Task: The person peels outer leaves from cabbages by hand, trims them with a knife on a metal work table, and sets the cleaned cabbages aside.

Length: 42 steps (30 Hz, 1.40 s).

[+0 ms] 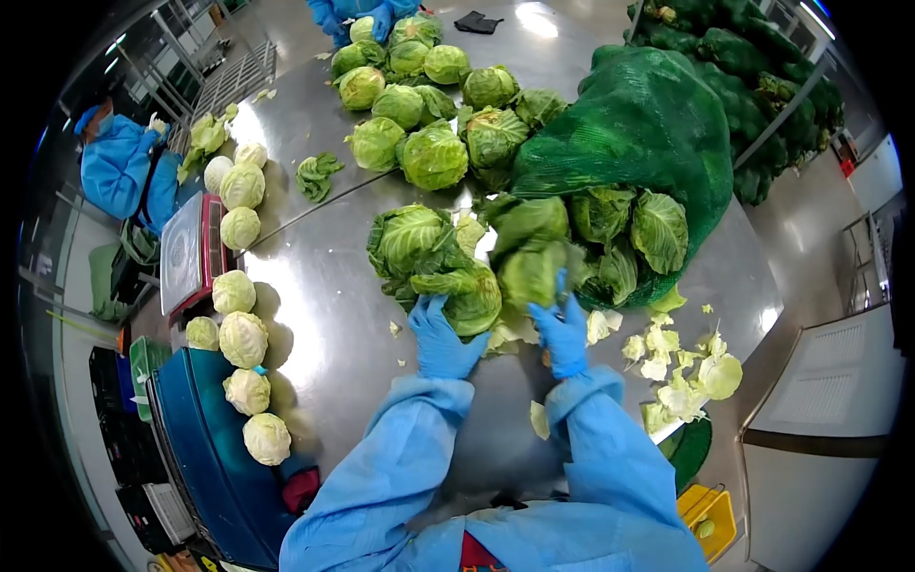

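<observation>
Across the steel tabletop, approx. centre and nearest the wearer, two gloved hands are at work among untrimmed cabbages. Left hand: open, fingers spread, laid against the near side of a green cabbage; no closed grip seen. A leafy cabbage sits just beyond, touching it. Right hand: open, fingers raised at the near edge of a blurred cabbage; cannot tell if it bears any wt. Said cabbage lies btwn. the left-hand one and the mouth of a green net sack, where more heads show. Far group of cabbages noted beyond, on same surface, plus one loose leafy piece to the left. Pale, trimmed heads stand in an uneven line along the left edge, nr. a red-sided scale and a blue bin. Leaf scraps scattered at right, approx. level w/ the wrists. Yellow basket below, lower right. Two co-workers in blue: one at far left, one at top, partly cut off.
</observation>
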### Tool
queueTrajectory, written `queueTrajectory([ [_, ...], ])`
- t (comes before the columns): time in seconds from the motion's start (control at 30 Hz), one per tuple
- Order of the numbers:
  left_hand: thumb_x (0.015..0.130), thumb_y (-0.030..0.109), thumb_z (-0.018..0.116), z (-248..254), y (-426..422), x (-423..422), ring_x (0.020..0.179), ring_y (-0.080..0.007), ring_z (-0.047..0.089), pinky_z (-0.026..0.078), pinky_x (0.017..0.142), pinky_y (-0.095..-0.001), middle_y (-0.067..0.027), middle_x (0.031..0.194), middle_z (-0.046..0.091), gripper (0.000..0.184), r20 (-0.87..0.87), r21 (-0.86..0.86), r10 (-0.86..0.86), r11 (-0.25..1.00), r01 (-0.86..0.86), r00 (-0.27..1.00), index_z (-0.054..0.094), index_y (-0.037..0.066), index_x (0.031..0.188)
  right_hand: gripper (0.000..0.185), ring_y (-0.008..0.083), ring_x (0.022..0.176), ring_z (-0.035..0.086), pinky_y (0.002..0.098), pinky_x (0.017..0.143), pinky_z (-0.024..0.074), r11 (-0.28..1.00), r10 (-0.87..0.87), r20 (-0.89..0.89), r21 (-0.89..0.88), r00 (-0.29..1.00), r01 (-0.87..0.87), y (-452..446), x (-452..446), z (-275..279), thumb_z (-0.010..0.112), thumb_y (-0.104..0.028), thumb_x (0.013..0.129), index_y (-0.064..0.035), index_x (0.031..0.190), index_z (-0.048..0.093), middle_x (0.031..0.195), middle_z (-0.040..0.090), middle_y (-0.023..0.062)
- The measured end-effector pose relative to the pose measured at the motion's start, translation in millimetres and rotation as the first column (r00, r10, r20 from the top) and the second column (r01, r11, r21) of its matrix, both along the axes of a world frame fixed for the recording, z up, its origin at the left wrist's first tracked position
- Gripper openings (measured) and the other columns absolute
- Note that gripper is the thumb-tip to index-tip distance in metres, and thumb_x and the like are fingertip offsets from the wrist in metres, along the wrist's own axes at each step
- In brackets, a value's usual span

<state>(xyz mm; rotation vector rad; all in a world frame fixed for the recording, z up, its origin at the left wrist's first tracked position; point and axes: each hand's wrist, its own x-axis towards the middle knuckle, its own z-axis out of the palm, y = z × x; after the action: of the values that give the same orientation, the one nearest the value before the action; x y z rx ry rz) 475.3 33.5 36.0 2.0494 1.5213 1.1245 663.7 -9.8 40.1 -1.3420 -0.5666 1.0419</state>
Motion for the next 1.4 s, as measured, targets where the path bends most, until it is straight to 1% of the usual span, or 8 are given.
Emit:
queueTrajectory([
  [0.3, 0.048, 0.029, 0.092, -5.4, 22.6, -21.3, 0.117, -0.0332, 0.044, 0.038, 0.101, -0.0434, -0.0184, 0.125, 0.041, 0.102, 0.185, -0.059, -0.100, 0.992, 0.113, 0.978, 0.034, 0.004, 0.127, 0.065, 0.0059, 0.048, 0.044, 0.0207, 0.041, 0.0374, 0.999, -0.004, -0.193, 0.043, 0.981, 0.012, -49.8, -31.3, 8.9, 0.065, -0.013, 0.087, -0.0097, 0.145, 0.036, 0.073, 0.055, -0.0008],
  [0.47, 0.048, 0.027, 0.092, 4.1, -48.0, -55.4, 0.118, -0.0288, 0.043, 0.038, 0.101, -0.0390, -0.0173, 0.125, 0.041, 0.098, 0.656, -0.399, 0.025, 0.860, 0.319, 0.755, 0.038, 0.000, 0.126, 0.052, 0.0065, 0.047, 0.044, 0.0207, 0.042, 0.0388, 0.944, -0.027, -0.231, -0.327, 0.973, -0.052, -141.9, -22.8, -7.4, 0.060, -0.009, 0.088, -0.0097, 0.139, 0.048, 0.069, 0.056, -0.0005],
  [0.57, 0.055, 0.031, 0.089, 13.9, -124.0, -86.9, 0.121, -0.0324, 0.041, 0.035, 0.105, -0.0431, -0.0204, 0.129, 0.040, 0.098, 0.502, -0.629, 0.040, 0.702, 0.333, 0.864, 0.036, -0.002, 0.131, 0.043, 0.0085, 0.065, 0.054, 0.0219, 0.060, 0.0474, 0.888, -0.065, 0.248, -0.427, 0.967, 0.169, -196.6, 42.2, -14.4, 0.059, -0.010, 0.090, -0.0079, 0.133, 0.054, 0.099, 0.066, 0.0027],
  [0.67, 0.061, 0.036, 0.084, 31.8, -161.2, -82.6, 0.122, -0.0362, 0.040, 0.032, 0.106, -0.0466, -0.0234, 0.129, 0.041, 0.100, 0.092, -0.476, -0.151, 0.862, 0.176, 0.984, 0.032, -0.003, 0.137, 0.052, 0.0118, 0.082, 0.058, 0.0284, 0.076, 0.0497, 0.917, 0.170, 0.552, -0.391, 0.816, 0.074, -189.0, 59.1, 7.7, 0.069, -0.018, 0.086, -0.0084, 0.135, 0.052, 0.105, 0.066, 0.0037],
  [0.9, 0.062, 0.042, 0.078, 93.9, -166.5, -41.3, 0.116, -0.0392, 0.045, 0.038, 0.099, -0.0470, -0.0168, 0.126, 0.049, 0.094, -0.356, -0.383, -0.584, 0.804, 0.456, 0.730, 0.039, 0.014, 0.143, 0.078, 0.0183, 0.111, 0.056, 0.0317, 0.097, 0.0438, 0.761, 0.646, 0.340, -0.217, 0.684, -0.611, -141.8, -39.1, 37.8, 0.086, -0.027, 0.070, -0.0061, 0.135, 0.050, 0.123, 0.059, 0.0119],
  [1.0, 0.061, 0.044, 0.079, 87.1, -177.6, -36.6, 0.114, -0.0393, 0.046, 0.041, 0.094, -0.0488, -0.0164, 0.128, 0.048, 0.104, -0.450, -0.352, -0.538, 0.841, 0.412, 0.713, 0.030, 0.017, 0.148, 0.061, 0.0183, 0.104, 0.059, 0.0312, 0.093, 0.0466, 0.814, 0.558, -0.008, -0.188, 0.830, -0.549, -147.5, -39.3, 27.7, 0.083, -0.023, 0.073, -0.0044, 0.125, 0.057, 0.114, 0.064, 0.0097],
  [1.17, 0.062, 0.045, 0.077, 67.7, -192.1, -33.5, 0.110, -0.0404, 0.049, 0.041, 0.094, -0.0484, -0.0184, 0.125, 0.049, 0.104, -0.499, -0.165, -0.448, 0.890, 0.426, 0.742, 0.027, 0.016, 0.149, 0.031, 0.0240, 0.090, 0.064, 0.0361, 0.080, 0.0497, 0.972, 0.234, 0.428, -0.095, 0.873, -0.215, -169.1, -56.9, -11.0, 0.072, -0.020, 0.082, -0.0056, 0.108, 0.062, 0.098, 0.067, 0.0122],
  [1.4, 0.063, 0.041, 0.075, 38.5, -206.2, -38.4, 0.117, -0.0401, 0.048, 0.039, 0.093, -0.0489, -0.0165, 0.129, 0.050, 0.080, -0.442, 0.064, -0.394, 0.882, 0.466, 0.806, 0.049, 0.010, 0.132, 0.029, 0.0275, 0.092, 0.065, 0.0381, 0.079, 0.0489, 0.994, 0.045, 0.473, -0.106, 0.880, 0.006, -174.0, -65.6, -29.0, 0.068, -0.027, 0.085, -0.0091, 0.107, 0.062, 0.098, 0.067, 0.0141],
])
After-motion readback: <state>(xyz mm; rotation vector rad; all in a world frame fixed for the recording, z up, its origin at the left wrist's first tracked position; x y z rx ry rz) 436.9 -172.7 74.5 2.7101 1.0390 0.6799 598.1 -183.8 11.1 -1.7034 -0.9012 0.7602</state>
